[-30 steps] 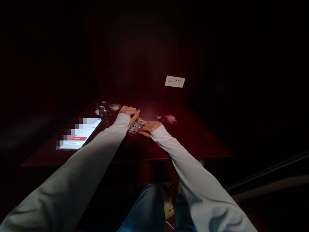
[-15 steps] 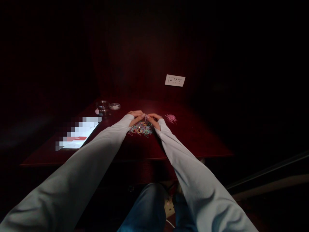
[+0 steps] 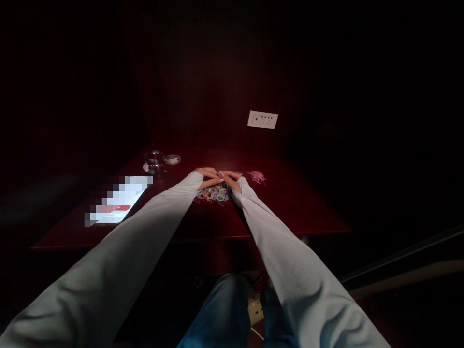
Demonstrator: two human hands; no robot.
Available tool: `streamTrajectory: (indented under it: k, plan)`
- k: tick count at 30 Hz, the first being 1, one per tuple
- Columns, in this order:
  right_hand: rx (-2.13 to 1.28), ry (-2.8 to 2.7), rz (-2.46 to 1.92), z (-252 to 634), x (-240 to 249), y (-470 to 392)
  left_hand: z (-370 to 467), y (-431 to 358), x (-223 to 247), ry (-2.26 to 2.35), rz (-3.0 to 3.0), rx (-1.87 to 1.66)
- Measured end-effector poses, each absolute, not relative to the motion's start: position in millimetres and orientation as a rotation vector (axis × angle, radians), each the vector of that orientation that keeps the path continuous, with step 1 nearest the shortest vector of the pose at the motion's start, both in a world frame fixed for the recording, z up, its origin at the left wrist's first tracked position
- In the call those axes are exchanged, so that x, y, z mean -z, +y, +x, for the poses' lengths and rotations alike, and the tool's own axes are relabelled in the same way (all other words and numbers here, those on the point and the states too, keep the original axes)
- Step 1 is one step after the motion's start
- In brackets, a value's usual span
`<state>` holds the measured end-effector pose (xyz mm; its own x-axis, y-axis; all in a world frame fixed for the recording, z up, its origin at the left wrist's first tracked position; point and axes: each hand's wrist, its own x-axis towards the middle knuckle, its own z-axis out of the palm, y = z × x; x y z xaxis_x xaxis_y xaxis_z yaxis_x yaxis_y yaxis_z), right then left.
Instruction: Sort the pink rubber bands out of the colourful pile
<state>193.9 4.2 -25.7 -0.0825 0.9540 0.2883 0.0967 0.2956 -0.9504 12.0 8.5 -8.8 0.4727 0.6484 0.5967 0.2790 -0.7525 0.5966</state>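
A heap of small multicoloured elastic bands (image 3: 213, 194) lies on the dark red table, close below my hands. My left hand (image 3: 207, 176) reaches over the heap from the left, its fingers curled and pinched together. Against its fingertips rests my right hand (image 3: 231, 178), also closed, with thumb and fingers bent inward. Whatever sits between the fingertips is too small and too covered to make out. Off to the right of my right hand is a smaller pile of pink elastic bands (image 3: 257, 177).
A lit tablet (image 3: 125, 203), partly pixelated, lies on the table's left side. Behind it stand a clear jar (image 3: 154, 158) and a round lid (image 3: 172, 159), with a small pink object (image 3: 146, 167) alongside. A white socket plate (image 3: 263, 119) is on the back wall.
My fingertips have come closer together over the heap. A pale strand that showed between them is now hidden. My left hand has shifted slightly right.
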Motion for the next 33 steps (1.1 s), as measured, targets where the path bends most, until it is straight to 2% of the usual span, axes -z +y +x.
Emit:
streamTrajectory:
  k: [9, 16, 24, 33]
  plan:
    - [-1.125, -1.42, -0.919, 197.6, 13.2, -16.5, 6.5, 9.2, 5.1, 0.905, 2.337, -1.203]
    - [-0.783, -1.556, -0.995, 208.4, 19.7, -1.9, -3.3, 8.4, -3.9, 1.182, 2.405, -1.357]
    - [-0.782, -1.809, -0.998, 223.8, 16.4, -5.2, -5.4, 12.0, -0.4, 1.311, 2.533, -1.286]
    - [-0.479, -2.122, -1.046, 222.4, 10.3, -16.3, -1.0, 9.9, -1.4, 1.338, 2.575, -1.252]
